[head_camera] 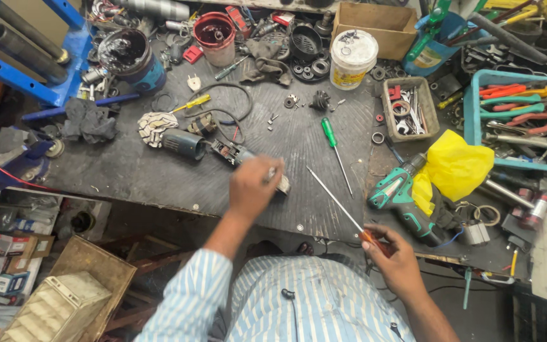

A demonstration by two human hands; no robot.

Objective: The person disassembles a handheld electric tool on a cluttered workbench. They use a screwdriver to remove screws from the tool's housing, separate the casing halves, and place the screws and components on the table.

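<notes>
**Both hands busy at the front edge of the desk**

My left hand (pixel 252 187) sits near the front edge of the desk (pixel 159 174), grip clenched around a small metal part (pixel 281 183) that sticks out past my fingers; can't tell exactly what the part is. Just beside it, toward the back left, lies a taken-apart power tool (pixel 188 144) with its cable looping behind. My right hand (pixel 392 261) hangs off the front edge, grip grasping the orange handle of a long screwdriver (pixel 337 202), shaft slanting up-left over the desk, tip well short of the metal part. A green-handled screwdriver (pixel 333 142) lies loose mid-desk. A green cordless drill (pixel 403 199) lies near the right front edge, touching a yellow bag (pixel 454 164). White tub (pixel 352 58) stands at the back.
</notes>
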